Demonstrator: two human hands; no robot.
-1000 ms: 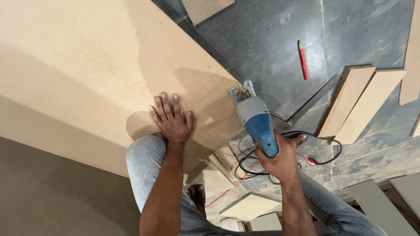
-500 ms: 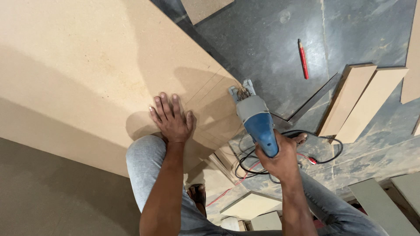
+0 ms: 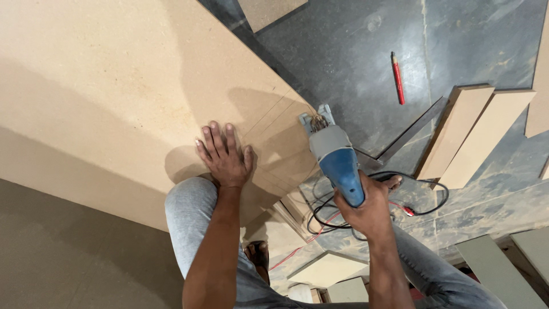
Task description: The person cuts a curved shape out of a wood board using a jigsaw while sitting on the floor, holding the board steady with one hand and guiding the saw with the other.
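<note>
Left hand (image 3: 224, 160): showing bare, no glove, no ring or watch in sight.
Right hand (image 3: 369, 210): going bare too, wrist uncovered.
Arms: showing no sleeves up to the frame's edge.
Legs: wearing light grey-blue jeans (image 3: 191, 229).

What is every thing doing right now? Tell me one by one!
Left hand: flat on the board, fingers spread.
Right hand: gripping the saw's blue handle.
Saw: held at the board's edge, on a drawn line.
Board: lying flat, pencil lines near its corner.
Cord: looped loose on the floor.
Red pencil: lying on the floor, untouched.
</note>
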